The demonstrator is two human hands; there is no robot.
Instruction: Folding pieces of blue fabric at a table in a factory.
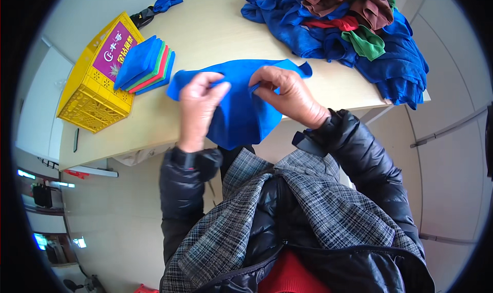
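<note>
A blue cloth point(241, 118) is spread between my two hands, part of it over the table's near edge, with its lower part hanging down in front of me. My left hand point(197, 108) is closed in a pinch on the cloth's left side, slightly smeared by motion. On the right side, my right hand point(292, 95) grips the cloth between thumb and bent fingers. To the left of the cloth lies a neat stack of folded cloths point(141, 61) in blue, green and red, close against a yellow crate.
The yellow plastic crate point(97, 105) stands at the table's left edge. A loose heap of blue, brown, red and green cloths point(318, 31) covers the far right of the pale table point(210, 25). Small dark and blue items point(167, 2) lie at the far left by the wall.
</note>
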